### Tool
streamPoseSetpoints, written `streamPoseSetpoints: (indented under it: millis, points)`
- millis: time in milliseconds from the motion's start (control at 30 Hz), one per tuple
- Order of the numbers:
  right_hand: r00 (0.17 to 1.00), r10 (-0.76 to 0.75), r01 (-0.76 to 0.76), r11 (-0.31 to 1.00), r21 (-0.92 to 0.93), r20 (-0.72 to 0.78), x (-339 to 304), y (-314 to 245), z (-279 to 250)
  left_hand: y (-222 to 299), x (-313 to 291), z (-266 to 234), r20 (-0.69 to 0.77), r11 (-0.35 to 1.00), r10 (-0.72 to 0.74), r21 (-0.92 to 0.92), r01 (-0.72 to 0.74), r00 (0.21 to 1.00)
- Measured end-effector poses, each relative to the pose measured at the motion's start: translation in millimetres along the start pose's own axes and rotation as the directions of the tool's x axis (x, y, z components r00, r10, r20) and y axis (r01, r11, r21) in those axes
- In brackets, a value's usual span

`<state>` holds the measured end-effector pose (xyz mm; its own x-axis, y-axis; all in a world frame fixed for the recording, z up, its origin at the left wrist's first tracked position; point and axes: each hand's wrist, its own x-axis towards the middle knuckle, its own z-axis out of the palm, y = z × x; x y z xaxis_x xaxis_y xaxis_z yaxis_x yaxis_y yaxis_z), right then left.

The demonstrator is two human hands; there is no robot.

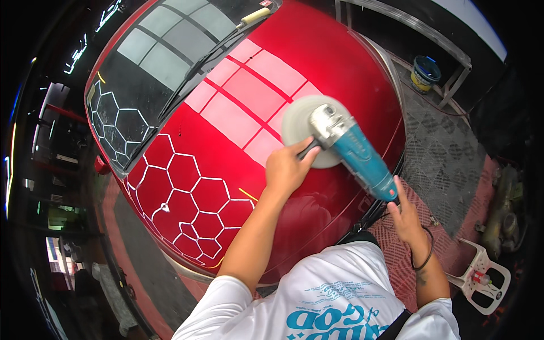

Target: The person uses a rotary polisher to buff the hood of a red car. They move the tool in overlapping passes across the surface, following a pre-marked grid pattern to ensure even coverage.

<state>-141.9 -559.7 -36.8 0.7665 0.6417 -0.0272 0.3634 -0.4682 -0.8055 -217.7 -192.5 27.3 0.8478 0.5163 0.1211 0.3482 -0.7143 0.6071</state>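
A teal and silver power polisher [362,156] lies slantwise over the glossy red car hood [334,62]. Its round pale pad [298,116] looks blurred at the rim and sits on the paint. My left hand [287,170] is closed round the black side handle [309,149] next to the silver head. At the tail end of the body, my right hand [403,212] grips the polisher, its thumb and fingers on either side. The dark cord [429,249] hangs down by my right wrist.
Black wipers [195,71] run along the windshield [170,48]; a pale roller-like object [253,17] rests near its far end. Hexagonal light reflections cover the hood's left part. A bucket [425,73] stands by a metal frame [462,73]. A white plastic stool [481,277] holds a small bottle.
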Motion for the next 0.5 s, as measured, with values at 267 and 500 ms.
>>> streamPoseSetpoints:
  millis: [267, 500]
  points:
    - [0.998, 0.063, -0.061, 0.994, 0.089, -0.027, 63, 19, -5, 20, 89, 13, 0.030, 0.997, -0.010, 0.075, 0.008, 1.000]
    - [0.985, -0.008, -0.015, 0.991, 0.130, 0.174, 39, -21, 16, -37, -18, -24, -0.155, 0.989, -0.120, -0.100, 0.106, 0.980]
